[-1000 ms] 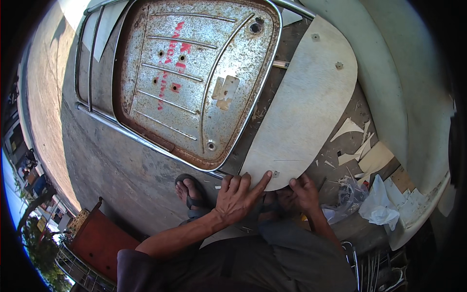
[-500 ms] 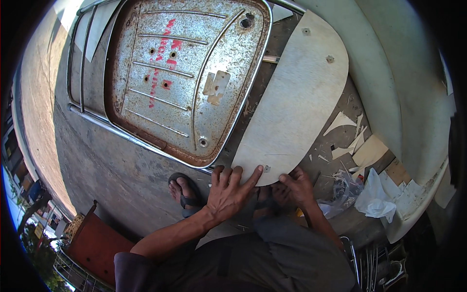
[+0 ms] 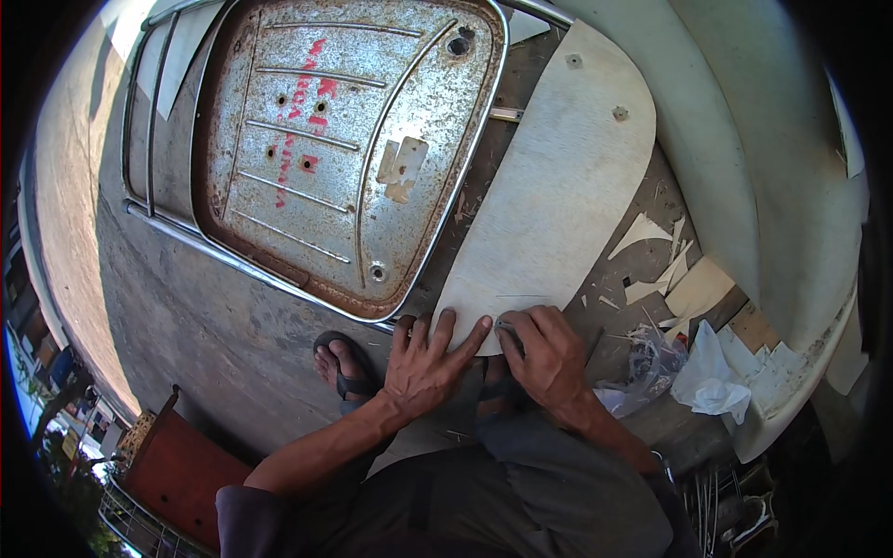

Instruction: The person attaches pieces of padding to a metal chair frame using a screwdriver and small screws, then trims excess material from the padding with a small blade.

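Observation:
A pale plywood panel (image 3: 558,177), rounded at its outer side, lies slantwise before me. Small metal plates with holes sit near its ends, such as the far fitting (image 3: 574,61). My left hand (image 3: 428,358) rests on the panel's near end, fingers spread and nothing gripped. Close beside its thumb, my right hand (image 3: 547,358) has its fingers curled in, with thumb and fingertips over the near fitting. Those fingertips hide the spot, so whatever they pinch cannot be made out. To the left stands a rusty metal seat pan (image 3: 326,149) in a chrome tube frame (image 3: 233,256).
Wood scraps (image 3: 698,284), a clear plastic bag (image 3: 651,363) and a white plastic bag (image 3: 712,381) lie at the right. A large pale curved panel (image 3: 791,167) borders that side. A red-brown metal piece (image 3: 191,479) stands lower left. My sandalled foot (image 3: 344,367) is beside the frame.
My right hand has moved left and up, from the panel's near edge onto its top by the fitting. My left hand stays on the panel. The whole view has shifted slightly.

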Demonstrator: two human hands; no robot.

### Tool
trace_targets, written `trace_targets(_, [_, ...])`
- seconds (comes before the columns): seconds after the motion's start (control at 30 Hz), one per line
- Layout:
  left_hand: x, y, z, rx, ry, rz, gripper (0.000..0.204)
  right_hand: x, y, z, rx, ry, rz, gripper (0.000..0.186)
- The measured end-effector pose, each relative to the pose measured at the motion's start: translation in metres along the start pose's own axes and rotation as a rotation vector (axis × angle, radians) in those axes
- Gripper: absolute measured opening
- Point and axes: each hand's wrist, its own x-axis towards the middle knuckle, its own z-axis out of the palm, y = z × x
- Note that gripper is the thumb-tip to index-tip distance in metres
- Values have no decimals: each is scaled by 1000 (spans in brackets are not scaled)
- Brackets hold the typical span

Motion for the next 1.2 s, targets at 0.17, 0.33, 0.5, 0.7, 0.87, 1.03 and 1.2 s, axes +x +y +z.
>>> trace_targets(0.17, [0, 0, 1, 7, 0, -6, 75, 4, 1, 2, -14, -37, 16, 20])
trace_targets(0.33, [2, 0, -1, -6, -7, -12, 73, 4, -3, 4, -25, -24, 57, 18])
trace_targets(0.5, [3, 0, -3, -8, -30, -19, 72, 3, 2, 9, -46, -46, 95, 17])
trace_targets(0.7, [3, 0, -3, -10, -32, -23, 71, 3, 2, 8, 3, -42, 112, 17])
trace_targets(0.87, [2, 0, -2, -7, -22, -17, 71, 7, 5, -2, 67, -88, 79, 18])
trace_targets(1.03, [3, 0, -2, 2, -14, -6, 73, 7, 4, -1, -52, -139, -41, 19])
trace_targets(1.2, [3, -1, -1, -3, 22, 10, 71, 9, 8, 1, 48, -69, -39, 21])
